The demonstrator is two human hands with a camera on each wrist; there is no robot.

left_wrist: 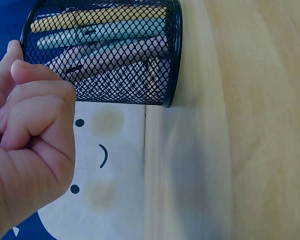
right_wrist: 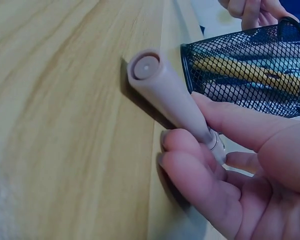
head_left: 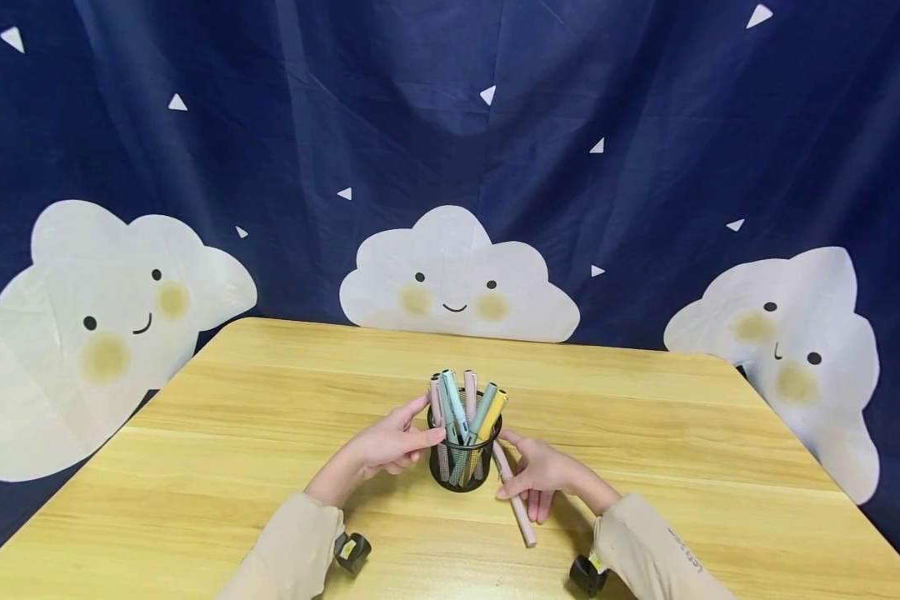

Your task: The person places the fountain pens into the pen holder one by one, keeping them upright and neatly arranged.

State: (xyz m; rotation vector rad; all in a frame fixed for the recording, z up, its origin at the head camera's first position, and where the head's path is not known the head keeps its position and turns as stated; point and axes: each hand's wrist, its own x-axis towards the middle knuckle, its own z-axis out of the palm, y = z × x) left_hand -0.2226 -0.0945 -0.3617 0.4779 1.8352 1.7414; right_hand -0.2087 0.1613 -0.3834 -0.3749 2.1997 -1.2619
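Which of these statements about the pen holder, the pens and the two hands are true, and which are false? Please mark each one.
1. The black mesh pen holder stands upright on the wooden table. True.
2. The right hand holds a yellow pen. False: it holds a pink pen, and the yellow pen is in the holder.
3. The left hand touches the holder near its rim. True.
4. The holder is empty. False: several pens stand in it.
5. The pink pen lies beside the holder, on the table. True.
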